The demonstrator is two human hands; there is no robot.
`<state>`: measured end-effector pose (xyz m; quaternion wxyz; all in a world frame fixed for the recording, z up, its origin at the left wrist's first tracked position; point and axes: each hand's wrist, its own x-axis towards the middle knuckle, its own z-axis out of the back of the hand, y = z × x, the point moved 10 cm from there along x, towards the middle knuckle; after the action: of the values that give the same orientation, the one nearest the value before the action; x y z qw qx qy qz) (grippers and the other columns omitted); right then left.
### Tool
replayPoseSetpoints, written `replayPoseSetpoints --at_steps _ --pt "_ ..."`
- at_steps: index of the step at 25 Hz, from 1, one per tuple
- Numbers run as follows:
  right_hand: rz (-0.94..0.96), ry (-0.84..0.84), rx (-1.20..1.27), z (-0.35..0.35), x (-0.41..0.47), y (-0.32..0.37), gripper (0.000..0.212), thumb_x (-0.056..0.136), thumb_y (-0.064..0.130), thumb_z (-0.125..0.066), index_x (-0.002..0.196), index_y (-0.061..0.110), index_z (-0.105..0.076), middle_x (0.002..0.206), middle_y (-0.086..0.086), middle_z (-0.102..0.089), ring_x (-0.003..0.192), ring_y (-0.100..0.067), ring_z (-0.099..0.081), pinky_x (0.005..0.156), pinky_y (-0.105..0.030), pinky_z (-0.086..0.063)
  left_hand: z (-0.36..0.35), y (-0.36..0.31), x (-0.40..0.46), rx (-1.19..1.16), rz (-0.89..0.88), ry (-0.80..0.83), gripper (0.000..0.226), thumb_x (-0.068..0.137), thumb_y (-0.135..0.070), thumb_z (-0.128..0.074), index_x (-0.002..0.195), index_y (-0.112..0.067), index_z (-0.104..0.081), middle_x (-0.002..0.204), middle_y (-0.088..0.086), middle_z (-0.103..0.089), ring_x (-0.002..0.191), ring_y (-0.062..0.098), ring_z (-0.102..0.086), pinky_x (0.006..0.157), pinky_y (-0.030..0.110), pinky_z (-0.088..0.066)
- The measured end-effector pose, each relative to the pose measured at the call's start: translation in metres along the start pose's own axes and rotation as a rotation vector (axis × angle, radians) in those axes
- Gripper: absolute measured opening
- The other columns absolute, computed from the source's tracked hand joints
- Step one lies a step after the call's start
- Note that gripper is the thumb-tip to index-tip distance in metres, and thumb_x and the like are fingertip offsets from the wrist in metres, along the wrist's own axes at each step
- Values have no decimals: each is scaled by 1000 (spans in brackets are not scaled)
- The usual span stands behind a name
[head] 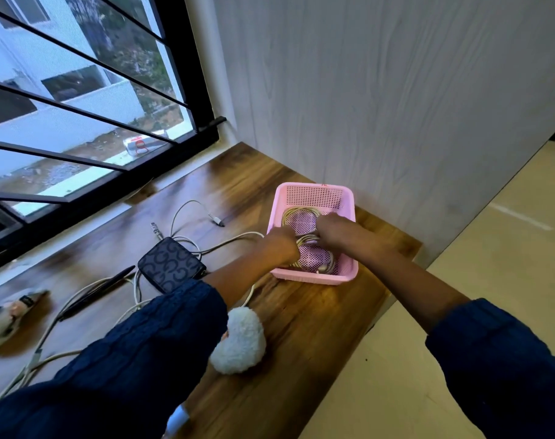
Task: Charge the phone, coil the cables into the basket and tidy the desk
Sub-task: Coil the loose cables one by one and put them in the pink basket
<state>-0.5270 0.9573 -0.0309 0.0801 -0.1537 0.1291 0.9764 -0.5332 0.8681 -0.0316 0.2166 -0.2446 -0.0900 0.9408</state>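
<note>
A pink mesh basket [314, 193] sits on the wooden desk [301, 327] against the wall. Both my hands are inside it. My left hand [280, 240] and my right hand [331, 228] are closed on a coiled white cable [307, 239] that lies in the basket. Another loop of cable [296, 212] rests at the basket's back. More white cables [187, 210] trail loose over the desk to the left, one running to the basket's left rim. A dark patterned wallet-like case [171, 264] lies among them.
A fluffy white pouch [241, 340] lies near the desk's front. A black pen [98, 293] and a blurred small object [7, 315] lie at the left. A barred window runs along the back left; the desk's right edge drops to a tiled floor [459, 280].
</note>
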Motion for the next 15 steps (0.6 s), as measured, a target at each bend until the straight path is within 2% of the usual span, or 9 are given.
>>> replayPoseSetpoints --at_steps 2,4,7,10,12,15 --pt "7 -27 -31 0 1 1 27 91 12 -57 115 0 -58 113 -16 -64 87 -25 -61 72 -24 -43 0 -3 0 19 -8 -26 30 92 -11 -54 120 -1 -55 116 14 -61 95 23 -61 71 26 -44" --pt "15 -60 -35 1 2 1 26 92 11 -56 116 2 -58 113 -16 -65 79 -21 -58 72 -24 -46 -4 -4 0 36 -25 -39 30 94 -10 -51 122 -1 -55 118 14 -61 104 26 -62 76 27 -47" --pt "34 -97 -27 4 0 1 25 90 12 -59 114 5 -59 113 -14 -65 74 -15 -53 74 -26 -51 -4 -4 -4 45 -42 -62 30 94 -5 -50 123 0 -54 117 16 -60 103 28 -62 82 30 -51" --pt "29 -107 -27 15 -3 3 32 87 12 -63 117 5 -59 116 -14 -64 80 -19 -58 74 -26 -50 12 -3 -11 9 -68 -177 28 92 -7 -52 119 0 -58 113 17 -62 98 30 -63 79 35 -53" --pt "39 -117 -27 25 -7 8 37 85 12 -64 121 4 -58 121 -15 -62 92 -24 -62 79 -28 -52 30 4 -16 -119 -93 -254 27 90 -12 -54 113 -4 -65 110 14 -66 91 27 -65 77 34 -54" --pt "91 -150 -31 41 -11 22 35 85 11 -64 119 5 -61 123 -15 -62 99 -26 -63 82 -31 -53 61 35 -30 -471 -78 -363 24 91 -11 -53 105 -2 -70 103 13 -70 82 26 -67 76 38 -57"
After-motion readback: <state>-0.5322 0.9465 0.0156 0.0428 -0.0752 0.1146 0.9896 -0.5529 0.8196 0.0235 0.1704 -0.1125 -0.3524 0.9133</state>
